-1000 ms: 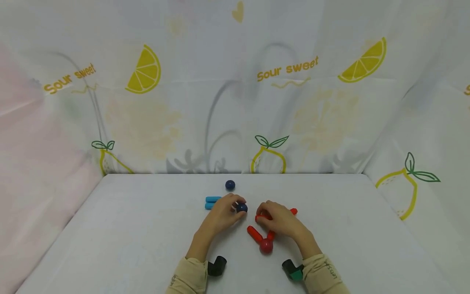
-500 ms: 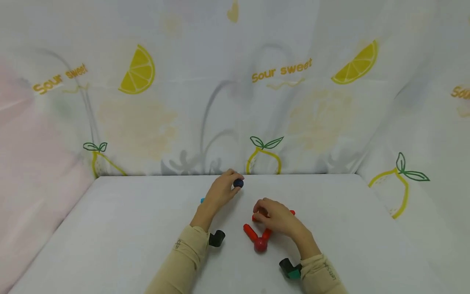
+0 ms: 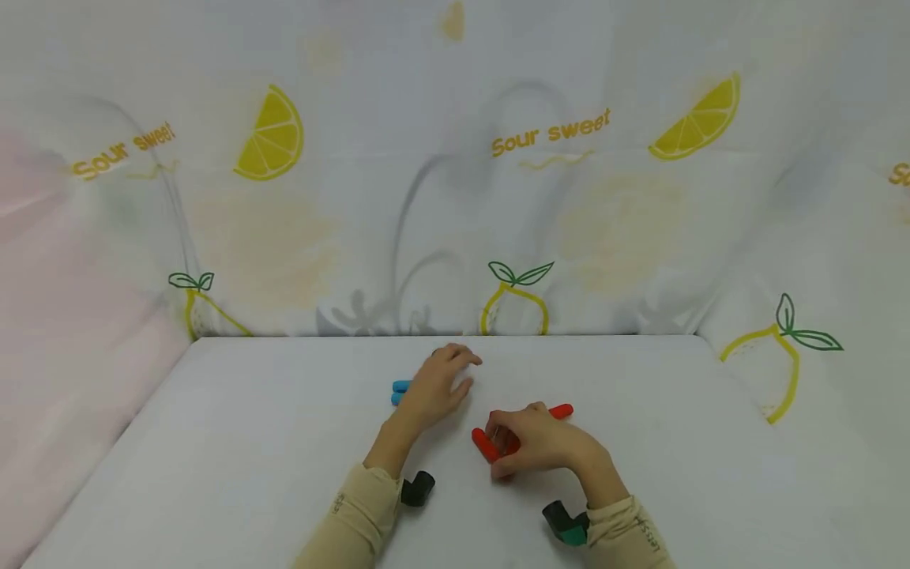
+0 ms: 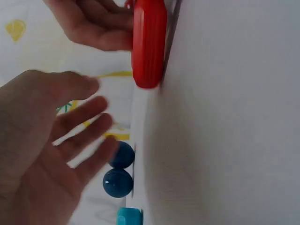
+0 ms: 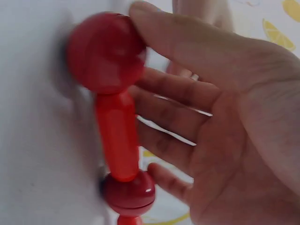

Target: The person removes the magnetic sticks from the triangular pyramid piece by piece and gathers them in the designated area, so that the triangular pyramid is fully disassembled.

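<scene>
My left hand (image 3: pixel 437 387) reaches toward the back of the table, its fingers apart and holding nothing. Two dark blue balls, a near one (image 4: pixel 118 183) and another (image 4: pixel 123 154), sit side by side past its fingertips in the left wrist view; the hand mostly hides them from the head camera. Thumb and index finger of my right hand (image 3: pixel 536 438) pinch a red ball (image 5: pixel 105 51) at the corner of a red ball-and-rod piece. From that ball a red rod (image 5: pixel 117 136) runs to a second red ball (image 5: pixel 129 192). Another red rod (image 3: pixel 485 445) points up-left.
Light blue rods (image 3: pixel 400 393) lie just left of my left hand. A red rod end (image 3: pixel 562 411) sticks out beyond my right hand. Black wrist cameras, left (image 3: pixel 417 488) and right (image 3: pixel 566 523), jut inward from the sleeves. A lemon-print cloth (image 3: pixel 398 197) hangs behind the white table (image 3: pixel 270 442).
My left hand carried a dark blue ball back beside the other one, then let go of it. My right thumb moved down from the upper red rod to the red corner ball.
</scene>
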The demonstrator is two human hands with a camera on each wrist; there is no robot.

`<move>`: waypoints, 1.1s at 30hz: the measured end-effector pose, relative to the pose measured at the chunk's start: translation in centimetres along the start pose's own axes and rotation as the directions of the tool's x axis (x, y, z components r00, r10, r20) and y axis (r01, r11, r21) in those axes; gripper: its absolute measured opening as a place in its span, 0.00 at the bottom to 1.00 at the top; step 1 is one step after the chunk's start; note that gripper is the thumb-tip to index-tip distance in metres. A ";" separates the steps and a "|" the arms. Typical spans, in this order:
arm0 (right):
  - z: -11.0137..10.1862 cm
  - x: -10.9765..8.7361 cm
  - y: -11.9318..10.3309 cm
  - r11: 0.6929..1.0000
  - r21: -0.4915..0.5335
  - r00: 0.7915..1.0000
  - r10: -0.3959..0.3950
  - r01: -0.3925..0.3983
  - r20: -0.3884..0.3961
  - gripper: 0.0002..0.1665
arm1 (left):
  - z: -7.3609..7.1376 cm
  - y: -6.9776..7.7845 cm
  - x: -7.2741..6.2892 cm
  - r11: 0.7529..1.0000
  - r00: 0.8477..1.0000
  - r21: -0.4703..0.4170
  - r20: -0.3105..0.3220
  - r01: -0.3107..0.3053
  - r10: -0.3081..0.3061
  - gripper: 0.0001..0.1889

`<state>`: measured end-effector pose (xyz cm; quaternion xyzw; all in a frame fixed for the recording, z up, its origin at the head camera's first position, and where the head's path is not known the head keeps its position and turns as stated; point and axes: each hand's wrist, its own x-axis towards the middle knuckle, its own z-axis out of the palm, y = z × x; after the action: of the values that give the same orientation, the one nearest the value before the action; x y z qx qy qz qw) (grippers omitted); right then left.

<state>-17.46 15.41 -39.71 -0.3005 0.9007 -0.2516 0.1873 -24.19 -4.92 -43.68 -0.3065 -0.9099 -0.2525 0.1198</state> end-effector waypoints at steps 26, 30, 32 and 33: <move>1.8 1.7 1.4 0.996 -0.072 0.980 -0.059 0.046 -0.190 0.13 | -3.3 -0.8 -5.3 0.964 0.921 -0.258 0.388 0.061 0.045 0.05; 1.6 1.8 1.4 0.997 -0.080 0.977 -0.025 0.008 -0.212 0.12 | -4.3 -2.1 -5.9 0.969 0.939 -0.222 0.343 0.106 -0.024 0.05; 1.6 1.7 1.4 0.997 -0.078 0.976 -0.012 -0.005 -0.218 0.12 | -4.8 -2.8 -6.2 0.966 0.954 -0.214 0.290 0.146 -0.080 0.06; 1.5 1.7 1.3 0.997 -0.073 0.976 -0.010 -0.006 -0.219 0.12 | -5.0 -3.1 -6.4 0.962 0.958 -0.217 0.264 0.168 -0.108 0.07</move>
<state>-18.61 14.71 -42.04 -0.2786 0.9242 -0.2501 0.0756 -20.74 -12.89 -43.06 -0.2835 -0.9003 -0.3263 -0.0513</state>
